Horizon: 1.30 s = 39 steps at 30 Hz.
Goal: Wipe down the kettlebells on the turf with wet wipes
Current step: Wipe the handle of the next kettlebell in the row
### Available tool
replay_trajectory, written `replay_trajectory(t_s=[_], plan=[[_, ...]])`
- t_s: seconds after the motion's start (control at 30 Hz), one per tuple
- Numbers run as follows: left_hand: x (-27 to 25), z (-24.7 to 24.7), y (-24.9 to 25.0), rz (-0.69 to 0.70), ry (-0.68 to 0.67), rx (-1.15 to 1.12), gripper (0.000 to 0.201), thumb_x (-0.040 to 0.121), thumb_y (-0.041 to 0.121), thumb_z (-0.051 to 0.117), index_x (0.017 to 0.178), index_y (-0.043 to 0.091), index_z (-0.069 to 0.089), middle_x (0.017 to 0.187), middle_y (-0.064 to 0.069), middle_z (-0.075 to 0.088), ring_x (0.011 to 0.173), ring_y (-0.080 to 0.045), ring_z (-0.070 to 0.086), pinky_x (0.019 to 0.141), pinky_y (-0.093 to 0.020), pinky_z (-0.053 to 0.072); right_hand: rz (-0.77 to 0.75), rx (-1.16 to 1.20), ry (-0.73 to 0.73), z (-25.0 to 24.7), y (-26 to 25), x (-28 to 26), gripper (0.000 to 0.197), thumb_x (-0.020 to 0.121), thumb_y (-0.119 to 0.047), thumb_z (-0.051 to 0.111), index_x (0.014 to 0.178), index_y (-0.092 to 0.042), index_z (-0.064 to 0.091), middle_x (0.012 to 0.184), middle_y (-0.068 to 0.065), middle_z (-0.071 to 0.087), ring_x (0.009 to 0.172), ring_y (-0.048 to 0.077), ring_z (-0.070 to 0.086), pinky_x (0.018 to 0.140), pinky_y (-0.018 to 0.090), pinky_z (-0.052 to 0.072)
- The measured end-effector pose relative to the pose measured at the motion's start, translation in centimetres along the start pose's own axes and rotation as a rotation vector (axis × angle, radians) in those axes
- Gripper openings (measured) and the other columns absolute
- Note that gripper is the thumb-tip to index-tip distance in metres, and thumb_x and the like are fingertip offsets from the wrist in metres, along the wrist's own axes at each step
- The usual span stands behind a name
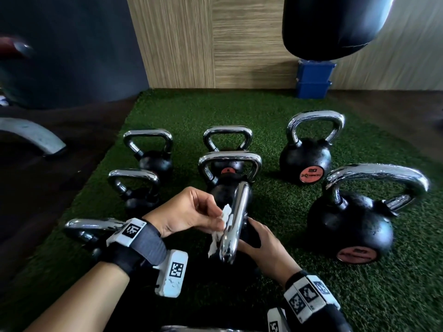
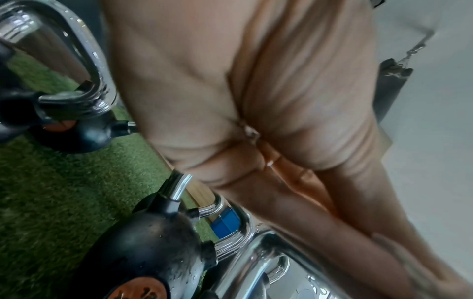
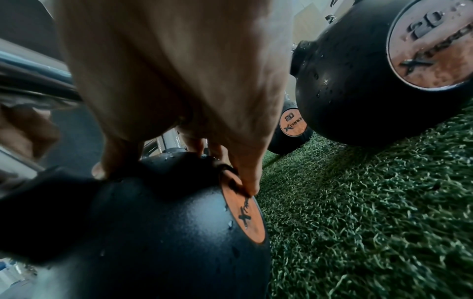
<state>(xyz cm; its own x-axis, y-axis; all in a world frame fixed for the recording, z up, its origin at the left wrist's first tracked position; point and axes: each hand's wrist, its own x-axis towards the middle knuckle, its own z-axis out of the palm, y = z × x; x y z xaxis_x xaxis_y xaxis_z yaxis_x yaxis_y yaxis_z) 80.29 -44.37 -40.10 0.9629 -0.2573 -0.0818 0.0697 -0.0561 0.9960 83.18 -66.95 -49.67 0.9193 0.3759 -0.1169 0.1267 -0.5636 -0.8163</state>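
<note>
Green turf (image 1: 275, 212) carries several kettlebells, set apart so each can be reached; the nearest kettlebell (image 1: 231, 224) is turned handle-end toward the person; the right hand (image 1: 261, 245) braces its black ball, fingers spread flat, likely to steady it; the left hand (image 1: 189, 212) pinches a wet wipe (image 1: 224, 218) against the chrome handle.

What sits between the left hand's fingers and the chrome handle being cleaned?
In the head view, a crumpled white wipe lies between the left hand and the chrome handle.
</note>
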Motion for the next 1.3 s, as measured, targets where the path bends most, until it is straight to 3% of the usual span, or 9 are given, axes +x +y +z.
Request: replay_trajectory(t_s=[0.23, 0.43, 0.57, 0.77, 0.87, 0.93, 1.03, 1.1, 1.3], plan=[[-2.2, 0.6, -0.1, 0.000, -0.140, 0.092, 0.024, 0.058, -0.001, 0.086, 0.062, 0.019, 0.074, 0.070, -0.007, 0.077, 0.066, -0.015, 0.076, 0.061, -0.025, 0.062, -0.010, 0.008, 0.005, -0.1, 0.3, -0.1, 0.090, 0.080, -0.061, 0.071, 0.153, -0.027, 0.034, 0.153, -0.007, 0.041, 0.136, 0.009, 0.041, 0.103, 0.020, 0.031], [-3.8, 0.9, -1.5, 0.071, -0.090, 0.228, 0.030, 0.064, -0.008, 0.090, 0.067, 0.019, 0.075, 0.073, -0.003, 0.078, 0.067, -0.012, 0.076, 0.064, -0.021, 0.060, -0.024, 0.008, 0.022, 0.1, 0.4, -0.1, 0.088, 0.080, -0.058, 0.072, 0.153, -0.026, 0.034, 0.152, -0.006, 0.043, 0.134, 0.007, 0.042, 0.103, 0.020, 0.031], [-4.1, 1.0, -2.1, 0.068, -0.030, 0.329, 0.021, 0.063, 0.013, 0.095, 0.069, 0.024, 0.079, 0.076, -0.001, 0.079, 0.070, -0.013, 0.075, 0.068, -0.025, 0.061, -0.030, 0.012, 0.026, 0.3, 0.8, 0.2, 0.087, 0.080, -0.056, 0.073, 0.152, -0.026, 0.035, 0.151, -0.006, 0.044, 0.135, 0.008, 0.043, 0.104, 0.021, 0.032], [-4.2, 1.7, -4.6, 0.042, 0.069, 0.376, 0.021, 0.072, 0.000, 0.091, 0.072, 0.017, 0.079, 0.074, 0.007, 0.078, 0.072, -0.004, 0.074, 0.069, -0.016, 0.055, -0.043, -0.026, 0.049, 0.6, 0.6, 0.1, 0.084, 0.081, -0.051, 0.073, 0.152, -0.022, 0.038, 0.151, -0.001, 0.046, 0.137, 0.012, 0.044, 0.111, 0.024, 0.033], [-4.5, 1.4, -4.4, 0.042, 0.079, 0.361, 0.028, 0.076, 0.002, 0.088, 0.075, 0.027, 0.078, 0.078, 0.007, 0.078, 0.076, -0.006, 0.075, 0.071, -0.021, 0.058, -0.048, -0.134, -0.019, -0.4, -0.9, -0.3, 0.076, 0.083, -0.049, 0.073, 0.149, -0.024, 0.043, 0.144, -0.001, 0.053, 0.132, 0.014, 0.050, 0.104, 0.022, 0.035], [-4.3, 0.8, -3.5, 0.052, 0.113, 0.346, 0.026, 0.074, 0.005, 0.090, 0.074, 0.028, 0.078, 0.079, 0.004, 0.079, 0.076, -0.007, 0.074, 0.073, -0.025, 0.059, -0.115, -0.252, 0.011, -2.1, -2.5, -0.7, 0.059, 0.084, -0.046, 0.074, 0.138, -0.028, 0.057, 0.125, -0.003, 0.067, 0.111, 0.012, 0.063, 0.093, 0.022, 0.046], [-3.7, -0.2, -1.0, 0.118, 0.215, 0.306, 0.022, 0.066, 0.016, 0.093, 0.076, 0.027, 0.077, 0.077, 0.004, 0.078, 0.072, -0.003, 0.070, 0.068, -0.018, 0.055, -0.295, -0.133, 0.345, -5.0, -5.5, -1.9, 0.027, 0.084, -0.028, 0.079, 0.110, -0.034, 0.075, 0.098, -0.014, 0.076, 0.079, -0.007, 0.067, 0.071, 0.004, 0.046], [-3.2, -0.6, 0.8, 0.140, 0.269, 0.224, 0.020, 0.064, 0.019, 0.091, 0.077, 0.023, 0.077, 0.078, 0.000, 0.078, 0.073, -0.006, 0.071, 0.066, -0.019, 0.058, -0.424, -0.006, 0.404, -6.5, -7.9, -2.4, 0.021, 0.080, -0.026, 0.082, 0.099, -0.036, 0.080, 0.090, -0.020, 0.075, 0.079, -0.009, 0.067, 0.071, 0.002, 0.045], [-1.5, 0.5, 5.1, 0.150, 0.228, -0.004, 0.014, 0.059, 0.026, 0.089, 0.064, 0.025, 0.076, 0.071, 0.003, 0.075, 0.065, -0.005, 0.072, 0.060, -0.019, 0.058, -0.604, 0.088, 0.219, -6.9, -12.3, -3.0, 0.040, 0.069, -0.036, 0.085, 0.108, -0.031, 0.078, 0.097, -0.017, 0.075, 0.088, 0.000, 0.070, 0.080, 0.015, 0.053]])
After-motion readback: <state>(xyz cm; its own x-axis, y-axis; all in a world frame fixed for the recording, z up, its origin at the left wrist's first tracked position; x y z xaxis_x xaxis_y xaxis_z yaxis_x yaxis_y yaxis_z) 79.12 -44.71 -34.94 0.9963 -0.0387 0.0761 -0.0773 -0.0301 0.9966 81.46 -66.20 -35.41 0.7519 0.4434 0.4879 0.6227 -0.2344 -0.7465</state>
